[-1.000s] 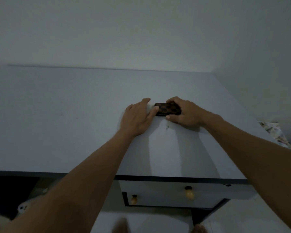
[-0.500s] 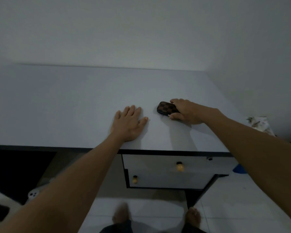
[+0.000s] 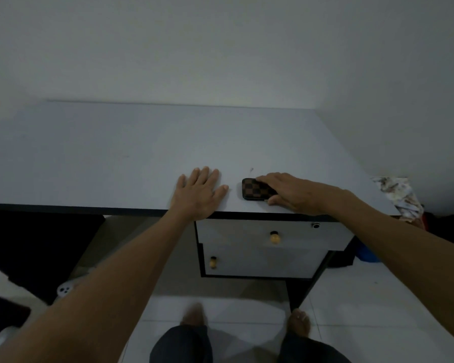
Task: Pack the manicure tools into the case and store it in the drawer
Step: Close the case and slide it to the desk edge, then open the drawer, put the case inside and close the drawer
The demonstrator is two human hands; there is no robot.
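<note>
A small brown checkered case (image 3: 254, 189), closed, lies on the white desk top (image 3: 142, 153) close to its front edge. My right hand (image 3: 288, 191) grips the case from the right, fingers over its far side and thumb at its near side. My left hand (image 3: 198, 191) rests flat on the desk to the left of the case, fingers spread, not touching it. Below the desk edge sit a shut upper drawer (image 3: 294, 235) with a round yellow knob (image 3: 274, 237) and a lower drawer (image 3: 260, 260) with a knob (image 3: 213, 262). No loose manicure tools are visible.
A wall runs behind the desk and along its right side. Crumpled patterned cloth (image 3: 396, 197) lies past the desk's right end, with a blue object (image 3: 366, 254) on the floor below. Dark space sits under the desk at left. My bare feet stand on the tiled floor (image 3: 351, 297).
My left hand let go of the case and moved left to lie flat on the desk. My right hand slid the case toward the front edge. The view pulled back, showing more of the drawers.
</note>
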